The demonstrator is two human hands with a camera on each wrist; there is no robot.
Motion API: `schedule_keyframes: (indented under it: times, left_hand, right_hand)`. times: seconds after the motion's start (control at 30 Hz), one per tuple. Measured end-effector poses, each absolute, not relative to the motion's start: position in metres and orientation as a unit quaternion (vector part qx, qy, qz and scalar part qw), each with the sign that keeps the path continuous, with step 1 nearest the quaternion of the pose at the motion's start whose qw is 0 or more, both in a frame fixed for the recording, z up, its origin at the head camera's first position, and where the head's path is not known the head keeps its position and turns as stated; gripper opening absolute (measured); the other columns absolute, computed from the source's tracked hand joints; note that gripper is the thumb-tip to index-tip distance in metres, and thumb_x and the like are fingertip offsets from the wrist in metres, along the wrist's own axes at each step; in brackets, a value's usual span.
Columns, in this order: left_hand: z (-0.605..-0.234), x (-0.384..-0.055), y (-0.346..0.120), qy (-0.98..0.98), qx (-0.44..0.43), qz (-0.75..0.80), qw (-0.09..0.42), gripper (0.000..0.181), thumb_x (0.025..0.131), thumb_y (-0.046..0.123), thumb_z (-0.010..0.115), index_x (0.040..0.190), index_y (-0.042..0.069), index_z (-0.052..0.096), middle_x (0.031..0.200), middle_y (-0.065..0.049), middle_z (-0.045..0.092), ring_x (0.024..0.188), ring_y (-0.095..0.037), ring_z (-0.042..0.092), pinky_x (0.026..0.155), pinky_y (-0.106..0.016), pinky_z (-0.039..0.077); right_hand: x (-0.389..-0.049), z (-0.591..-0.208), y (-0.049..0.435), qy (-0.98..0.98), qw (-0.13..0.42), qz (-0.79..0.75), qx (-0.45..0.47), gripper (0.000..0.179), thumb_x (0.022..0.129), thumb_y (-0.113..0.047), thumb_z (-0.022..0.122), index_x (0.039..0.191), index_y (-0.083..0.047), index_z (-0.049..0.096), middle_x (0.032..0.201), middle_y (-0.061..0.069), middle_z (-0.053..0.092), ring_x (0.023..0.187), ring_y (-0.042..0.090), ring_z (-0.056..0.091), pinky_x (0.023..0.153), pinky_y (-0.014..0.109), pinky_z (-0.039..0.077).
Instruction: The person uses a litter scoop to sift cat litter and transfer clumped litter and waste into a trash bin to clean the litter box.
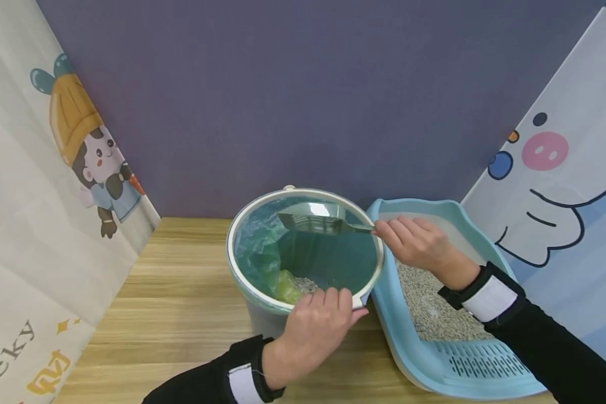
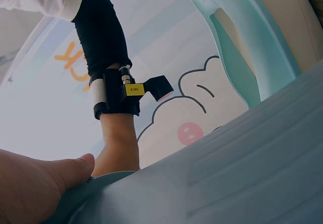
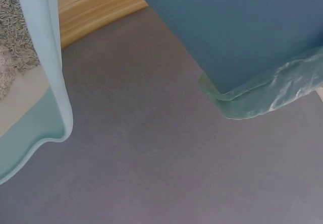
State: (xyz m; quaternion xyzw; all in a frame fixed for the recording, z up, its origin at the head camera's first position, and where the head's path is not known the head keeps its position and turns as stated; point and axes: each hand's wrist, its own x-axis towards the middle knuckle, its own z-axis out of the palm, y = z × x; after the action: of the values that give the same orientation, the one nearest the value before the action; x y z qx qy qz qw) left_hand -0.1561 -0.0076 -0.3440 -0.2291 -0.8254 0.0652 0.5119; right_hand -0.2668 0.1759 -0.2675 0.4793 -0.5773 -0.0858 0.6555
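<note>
My right hand (image 1: 414, 242) grips the handle of a green slotted litter scoop (image 1: 315, 220) and holds it over the mouth of a round bin (image 1: 230, 247). No litter shows on the scoop's blade. At the bin's near side, my left hand (image 1: 317, 331) grips the rim, its fingers curled over the edge. The left wrist view shows that hand's thumb (image 2: 68, 173) against the bin's outer wall (image 2: 227, 168). A green plastic bag (image 1: 257, 255) lines the bin, with a yellow-green crumpled piece (image 1: 287, 287) and some grey litter (image 1: 307, 285) low inside.
Right of the bin stands a light blue litter box (image 1: 391, 314) holding grey-beige litter (image 1: 429, 303), with a slotted step at its near end. Both are on a wood-grain surface (image 1: 182, 292). Behind rises a dark purple-grey wall (image 1: 303, 101); printed cloths (image 1: 25, 185) flank both sides.
</note>
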Motion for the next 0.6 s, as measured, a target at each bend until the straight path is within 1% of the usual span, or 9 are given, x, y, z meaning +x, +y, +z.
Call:
schedule_keyframes:
  times: [0.13, 0.23, 0.3, 0.37, 0.4, 0.5, 0.6]
  left_hand:
    - [-0.345, -0.156, -0.007, -0.823, -0.229, 0.063, 0.515, 0.049, 0.08, 0.059, 0.054, 0.06, 0.018, 0.038, 0.049, 0.009, 0.038, 0.04, -0.004, 0.042, 0.038, -0.017, 0.027]
    - [-0.346, -0.157, -0.007, -0.823, -0.23, 0.061, 0.516, 0.049, 0.08, 0.059, 0.054, 0.06, 0.018, 0.038, 0.049, 0.009, 0.038, 0.04, -0.004, 0.042, 0.038, -0.017, 0.027]
    - [-0.346, -0.157, -0.007, -0.822, -0.232, 0.058, 0.516, 0.049, 0.08, 0.059, 0.054, 0.06, 0.018, 0.038, 0.049, 0.009, 0.038, 0.04, -0.003, 0.042, 0.038, -0.017, 0.026]
    - [-0.346, -0.157, -0.007, -0.824, -0.233, 0.055, 0.514, 0.049, 0.08, 0.059, 0.055, 0.06, 0.017, 0.038, 0.049, 0.009, 0.038, 0.04, -0.003, 0.042, 0.038, -0.017, 0.026]
    - [-0.345, -0.156, -0.007, -0.825, -0.234, 0.054, 0.512, 0.049, 0.08, 0.059, 0.055, 0.06, 0.017, 0.038, 0.049, 0.008, 0.038, 0.04, -0.003, 0.042, 0.038, -0.017, 0.026]
    - [-0.345, -0.156, -0.008, -0.826, -0.233, 0.054, 0.51, 0.049, 0.08, 0.058, 0.055, 0.06, 0.017, 0.038, 0.049, 0.008, 0.038, 0.04, -0.004, 0.042, 0.038, -0.017, 0.026]
    - [-0.345, -0.156, -0.008, -0.828, -0.232, 0.054, 0.507, 0.048, 0.081, 0.058, 0.055, 0.06, 0.017, 0.038, 0.049, 0.008, 0.039, 0.04, -0.004, 0.043, 0.038, -0.016, 0.028]
  right_hand:
    - [-0.269, -0.272, 0.184, -0.637, 0.638, -0.027, 0.433, 0.035, 0.099, -0.022, 0.039, 0.076, 0.0, 0.054, 0.053, 0.004, 0.04, 0.037, 0.013, 0.028, 0.033, 0.027, 0.021]
    - [-0.268, -0.272, 0.192, -0.695, 0.621, 0.02, 0.361, 0.038, 0.099, -0.027, 0.037, 0.081, 0.0, 0.056, 0.052, 0.008, 0.046, 0.033, 0.018, 0.031, 0.031, 0.032, 0.021]
    - [-0.267, -0.269, 0.197, -0.735, 0.599, 0.055, 0.315, 0.041, 0.099, -0.029, 0.036, 0.083, 0.002, 0.057, 0.055, 0.013, 0.053, 0.033, 0.022, 0.037, 0.031, 0.036, 0.023]
    - [-0.265, -0.264, 0.203, -0.77, 0.57, 0.088, 0.273, 0.044, 0.099, -0.032, 0.036, 0.085, 0.003, 0.058, 0.056, 0.016, 0.055, 0.035, 0.025, 0.041, 0.033, 0.036, 0.025]
    - [-0.264, -0.261, 0.206, -0.786, 0.554, 0.105, 0.253, 0.045, 0.099, -0.032, 0.036, 0.084, 0.004, 0.057, 0.056, 0.017, 0.054, 0.035, 0.026, 0.04, 0.034, 0.036, 0.024]
    - [-0.262, -0.253, 0.218, -0.829, 0.503, 0.133, 0.207, 0.039, 0.098, -0.026, 0.041, 0.085, 0.007, 0.056, 0.054, 0.017, 0.049, 0.036, 0.024, 0.035, 0.038, 0.032, 0.023]
    - [-0.263, -0.247, 0.233, -0.867, 0.447, 0.135, 0.173, 0.026, 0.095, -0.016, 0.048, 0.086, 0.007, 0.056, 0.055, 0.017, 0.049, 0.039, 0.025, 0.036, 0.041, 0.035, 0.025]
